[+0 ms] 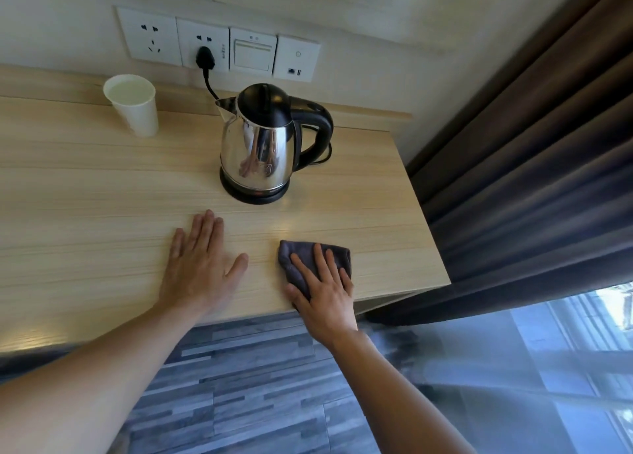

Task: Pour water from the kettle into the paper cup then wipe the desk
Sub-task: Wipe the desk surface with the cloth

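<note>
I see my right hand point(323, 290) pressing flat, fingers spread, on a dark cloth point(308, 258) near the desk's point(85, 196) front right corner, close to both edges. My left hand point(198, 265) lies open and flat just beside it, holding nothing. Bare wood stretches leftward. Behind stands the kettle point(263, 141) on its base, lid closed, and the filled paper cup point(133, 105) at back left. A curtain point(531, 145) hangs right.
</note>
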Demonstrator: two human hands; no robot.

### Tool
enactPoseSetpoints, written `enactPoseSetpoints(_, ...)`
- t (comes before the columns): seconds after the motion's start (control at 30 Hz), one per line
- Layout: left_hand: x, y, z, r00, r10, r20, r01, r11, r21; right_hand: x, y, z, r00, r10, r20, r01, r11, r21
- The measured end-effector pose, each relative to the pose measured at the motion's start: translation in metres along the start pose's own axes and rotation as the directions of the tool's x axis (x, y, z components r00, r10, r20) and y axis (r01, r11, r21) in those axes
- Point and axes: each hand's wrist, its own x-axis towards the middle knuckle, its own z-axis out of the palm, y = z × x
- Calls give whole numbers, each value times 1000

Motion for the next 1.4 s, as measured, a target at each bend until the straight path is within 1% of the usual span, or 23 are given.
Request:
enactPoseSetpoints(0.07, -15, 2, -7, 996, 78, -53, -87, 979, -187, -14, -6, 7, 996, 11, -88, -2, 996, 91)
enactPoseSetpoints(0.13, -43, 16, -17, 995, 84, -50, -97, 872, -479, -28, -16, 11, 985, 76, -156, -47, 982, 182)
enactPoseSetpoints(0.17, -59, 28, -24, 998, 59, 26, -31, 790, -612, -34, -24, 9, 982, 105, -160, -69, 974, 218)
enactPoseSetpoints(0.23, -80, 49, -41, 965, 16, 262, 200, 598, -776, -47, -44, 5, 985, 91, -146, -51, 965, 256)
enactPoseSetpoints(0.3, -91, 59, -61, 877, 41, 479, 443, 319, -838, -61, -70, 1, 988, 10, -151, 31, 964, 264)
enactPoseSetpoints(0.37, -98, 60, -89, 824, 97, 559, 551, 93, -829, -71, -100, -9, 986, -84, -145, 115, 968, 223)
enactPoseSetpoints(0.43, -104, 52, -117, 823, 81, 563, 567, -50, -822, -77, -129, -23, 981, -177, -85, 187, 973, 137)
enactPoseSetpoints(0.5, -109, 34, -139, 840, 30, 542, 541, -124, -832, -79, -151, -42, 961, -276, -33, 278, 947, 159)
enactPoseSetpoints(0.57, -111, 11, -162, 863, -26, 505, 497, -134, -857, -79, -172, -64, 950, -306, -65, 309, 884, 352)
enactPoseSetpoints(0.6, -111, -1, -174, 871, -41, 489, 479, -144, -866, -78, -183, -72, 959, -257, -116, 280, 832, 480)
enactPoseSetpoints(0.63, -110, -12, -187, 875, -51, 481, 467, -169, -868, -72, -190, -73, 979, -138, -153, 203, 776, 597)
enactPoseSetpoints(0.67, -109, -24, -199, 875, -58, 481, 462, -198, -864, -65, -199, -77, 995, -4, -104, 78, 693, 716)
enactPoseSetpoints(0.7, -107, -35, -211, 873, -56, 484, 462, -224, -858, -57, -210, -79, 995, 96, 36, -85, 574, 814)
enactPoseSetpoints(0.73, -104, -47, -222, 872, -41, 487, 463, -249, -851, -47, -220, -78, 974, 135, 183, -224, 449, 865)
enactPoseSetpoints(0.8, -95, -73, -238, 875, -15, 484, 461, -278, -843, -25, -241, -78, 938, 77, 338, -346, 272, 898)
enactPoseSetpoints(0.87, -81, -100, -251, 873, -21, 487, 460, -293, -838, -6, -268, -80, 932, -14, 363, -356, 158, 921)
enactPoseSetpoints(0.9, -73, -115, -257, 871, -24, 490, 459, -313, -831, 5, -281, -80, 934, -27, 357, -350, 135, 927)
enactPoseSetpoints(0.97, -54, -143, -266, 871, -39, 489, 448, -344, -825, 29, -309, -74, 943, -13, 333, -328, 138, 935)
enactPoseSetpoints(1.03, -32, -172, -272, 880, -73, 469, 427, -308, -850, 53, -337, -65, 956, 43, 291, -293, 204, 934)
enactPoseSetpoints(1.07, -21, -186, -274, 887, -112, 447, 408, -260, -875, 66, -351, -61, 960, 81, 269, -280, 248, 927)
enactPoseSetpoints(1.13, 4, -211, -278, 899, -181, 399, 384, -112, -916, 92, -376, -54, 962, 152, 228, -265, 307, 914)
enactPoseSetpoints(1.23, 37, -240, -279, 904, -230, 362, 388, 78, -919, 129, -407, -47, 963, 213, 165, -238, 386, 891)
enactPoseSetpoints(1.4, 90, -276, -261, 888, -270, 372, 431, 210, -878, 186, -433, -32, 943, 319, 93, -248, 489, 837)
